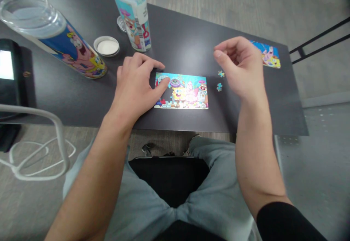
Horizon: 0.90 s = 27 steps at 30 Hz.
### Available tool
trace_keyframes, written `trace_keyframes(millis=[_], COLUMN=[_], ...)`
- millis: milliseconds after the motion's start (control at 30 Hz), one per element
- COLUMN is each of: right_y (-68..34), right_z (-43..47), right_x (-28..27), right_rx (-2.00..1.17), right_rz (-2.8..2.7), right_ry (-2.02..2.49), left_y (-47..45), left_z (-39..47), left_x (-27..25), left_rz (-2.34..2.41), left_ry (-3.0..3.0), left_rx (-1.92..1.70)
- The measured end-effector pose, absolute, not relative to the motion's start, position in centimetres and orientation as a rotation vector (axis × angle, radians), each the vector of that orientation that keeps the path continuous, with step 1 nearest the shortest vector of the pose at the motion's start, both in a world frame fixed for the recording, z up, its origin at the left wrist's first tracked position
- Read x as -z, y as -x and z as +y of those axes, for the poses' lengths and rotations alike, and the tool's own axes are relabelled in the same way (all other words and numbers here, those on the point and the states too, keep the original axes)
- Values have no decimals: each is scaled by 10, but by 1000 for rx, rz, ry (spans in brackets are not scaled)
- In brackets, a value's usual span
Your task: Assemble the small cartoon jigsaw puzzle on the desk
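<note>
A cartoon jigsaw puzzle (191, 91) lies flat on the dark table, mostly joined, with a dark gap in its left part. My left hand (138, 84) rests at its left edge, thumb and index finger apart and the thumb over the picture. To the right of the puzzle, my right hand (240, 66) is raised with thumb and index fingertip pinched together; what they hold, if anything, is too small to make out. Below that hand are two loose pieces, an upper puzzle piece (221, 74) and a lower puzzle piece (219, 86).
A large cartoon-printed clear jar (79, 51) and a slimmer printed jar (133, 18) stand open at the left. Near them lie a white-lined lid (106, 46) and a clear lid (121, 24). A cartoon card or finished puzzle (270, 55) is at the right. A white cable (58, 135) loops at left.
</note>
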State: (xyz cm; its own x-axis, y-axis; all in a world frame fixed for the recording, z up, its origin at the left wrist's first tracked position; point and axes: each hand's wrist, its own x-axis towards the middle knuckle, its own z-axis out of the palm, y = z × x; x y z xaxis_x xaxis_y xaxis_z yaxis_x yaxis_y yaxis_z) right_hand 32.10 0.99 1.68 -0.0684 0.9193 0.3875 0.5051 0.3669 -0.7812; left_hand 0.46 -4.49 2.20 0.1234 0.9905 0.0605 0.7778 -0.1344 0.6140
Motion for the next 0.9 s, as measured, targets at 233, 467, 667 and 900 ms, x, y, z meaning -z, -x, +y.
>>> trace_keyframes(millis=[233,467,667,900], right_y=[-400,-423,-416,-407], right_z=[14,-13,-22,-21], right_x=[-16,-40,-55,-47], right_rx=[-399,-713,-798,-951], right_rz=[-1719,-1864,-1884,-1854], right_ry=[1557,1928,2026,1706], left_y=[-9,-7,-11,-2], left_z=[-39,-36,-35,-30], left_x=[-22,-15,-15,-6], left_rz=[1767,1803,1887,1762], left_ry=[-1921,-1960,-2000,-1889], left_rx=[-670,-677,-610,-833])
